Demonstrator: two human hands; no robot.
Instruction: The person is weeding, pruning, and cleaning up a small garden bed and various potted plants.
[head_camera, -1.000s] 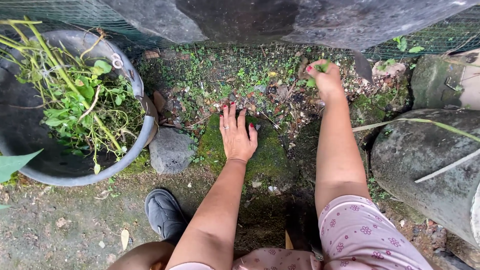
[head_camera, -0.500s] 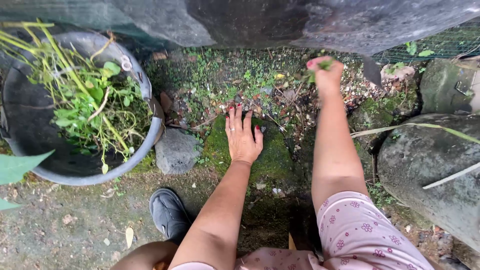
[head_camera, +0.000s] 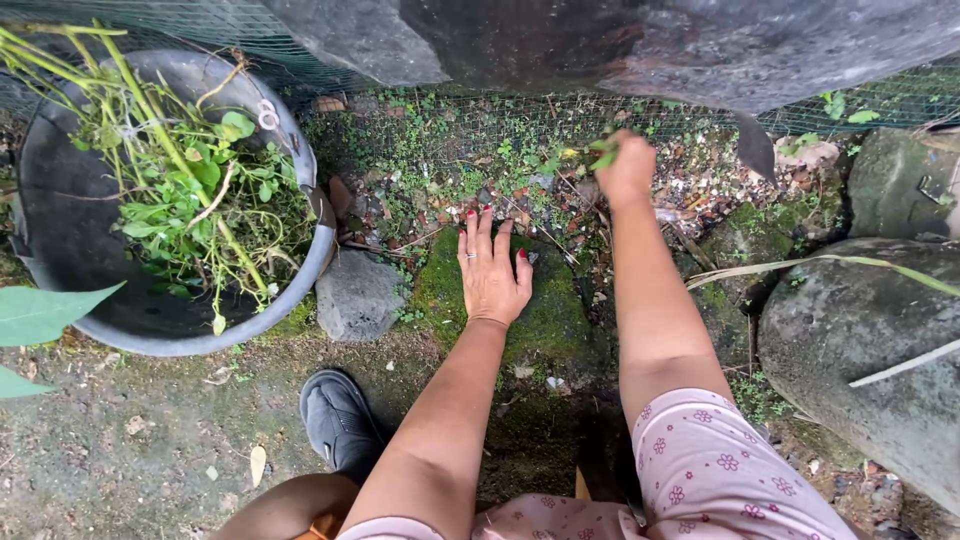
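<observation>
My left hand (head_camera: 491, 272) lies flat, fingers apart, on a moss-covered stone (head_camera: 545, 310) in the middle of the ground. Farther out, my right hand (head_camera: 626, 168) is closed around a small tuft of green weeds (head_camera: 602, 153), close to the wire mesh at the foot of the wall. Small green weeds and dead leaves (head_camera: 455, 165) cover the soil between the two hands and the mesh. A grey round tub (head_camera: 300, 270) at the left holds a heap of pulled green plants (head_camera: 190, 190).
A grey rock (head_camera: 357, 295) sits between the tub and the mossy stone. Big mossy boulders (head_camera: 860, 340) stand at the right. A dark wall and green mesh (head_camera: 900, 90) close off the far side. My dark shoe (head_camera: 338, 420) rests on bare ground below.
My right hand has shifted left and slightly nearer along the mesh, still clutching the weeds. The left hand stays planted on the mossy stone. The view has tilted a little.
</observation>
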